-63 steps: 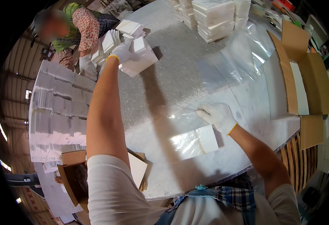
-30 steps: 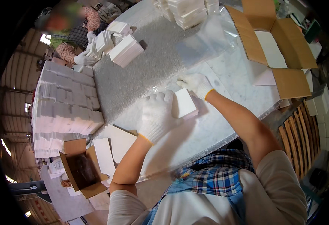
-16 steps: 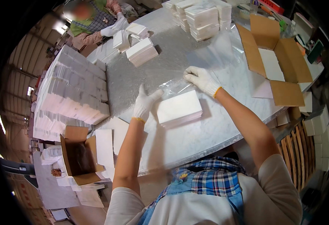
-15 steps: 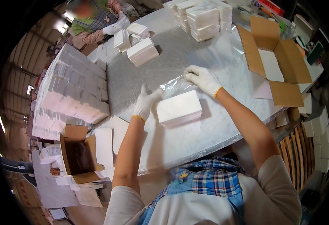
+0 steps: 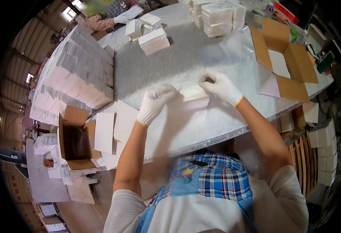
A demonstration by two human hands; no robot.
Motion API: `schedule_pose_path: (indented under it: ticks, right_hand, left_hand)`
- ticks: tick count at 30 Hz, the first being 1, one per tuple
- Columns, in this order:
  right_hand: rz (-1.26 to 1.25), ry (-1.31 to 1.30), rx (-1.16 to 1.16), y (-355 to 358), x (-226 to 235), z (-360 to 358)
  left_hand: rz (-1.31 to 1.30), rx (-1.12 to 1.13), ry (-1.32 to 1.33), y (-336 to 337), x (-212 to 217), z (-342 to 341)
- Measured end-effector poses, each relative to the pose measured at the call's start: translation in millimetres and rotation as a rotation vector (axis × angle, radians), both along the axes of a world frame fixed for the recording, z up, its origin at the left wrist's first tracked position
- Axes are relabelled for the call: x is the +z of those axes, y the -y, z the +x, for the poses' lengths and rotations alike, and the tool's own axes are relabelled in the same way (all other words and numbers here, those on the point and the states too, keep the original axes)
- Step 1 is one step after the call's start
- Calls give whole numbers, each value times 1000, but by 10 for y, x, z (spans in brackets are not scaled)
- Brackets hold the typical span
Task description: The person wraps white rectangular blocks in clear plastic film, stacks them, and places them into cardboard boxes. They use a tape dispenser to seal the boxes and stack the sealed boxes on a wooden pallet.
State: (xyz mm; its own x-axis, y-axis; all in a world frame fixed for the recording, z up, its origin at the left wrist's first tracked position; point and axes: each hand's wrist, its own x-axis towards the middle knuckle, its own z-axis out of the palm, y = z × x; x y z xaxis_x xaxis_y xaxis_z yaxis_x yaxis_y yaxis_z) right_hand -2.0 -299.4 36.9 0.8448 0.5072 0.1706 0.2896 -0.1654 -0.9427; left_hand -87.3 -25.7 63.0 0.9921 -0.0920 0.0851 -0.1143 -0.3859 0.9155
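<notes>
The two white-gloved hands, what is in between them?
In the head view, a white flat stack in a clear plastic bag lies between the left gloved hand and the right gloved hand; both grip it.

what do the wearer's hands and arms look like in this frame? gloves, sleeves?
Both hands wear white knit gloves: left hand, right hand. The right glove shows a thin orange-yellow cuff edge at the wrist. Forearms are bare; short pale sleeves end near the upper arms. No watch or markings visible.

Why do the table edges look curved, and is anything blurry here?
Head view: the fisheye lens bends the table edge and blackens the corners; the white stack between the left hand and right hand looks soft, seemingly under clear film; bright windows glare at upper left.
</notes>
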Motion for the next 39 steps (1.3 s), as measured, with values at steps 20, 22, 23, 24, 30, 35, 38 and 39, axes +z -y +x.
schedule_pose_path:
  ticks: [20, 22, 23, 24, 30, 35, 38, 39]
  right_hand:
    - [-400, 904, -107, 196, -255, -450]
    - [-389, 937, -119, 202, -258, -474]
    - [-410, 942, -109, 200, -253, -478]
    - [-434, 942, -101, 201, -250, -487]
    - [-445, 1071, -133, 262, -264, -511]
    - [-534, 1123, -111, 297, -275, -489]
    - [-553, 1151, -131, 255, -219, -473]
    - [-567, 1164, -138, 257, -228, -456]
  left_hand:
    - [863, 8, 338, 213, 109, 42]
    - [984, -162, 183, 284, 108, 96]
    - [1002, -173, 149, 289, 119, 106]
    - [1018, -188, 113, 295, 114, 119]
    - [1058, -272, 96, 295, 112, 236]
    - [1012, -354, 89, 265, 188, 302]
    - [944, -401, 112, 102, 146, 408]
    - [917, -424, 100, 99, 163, 444]
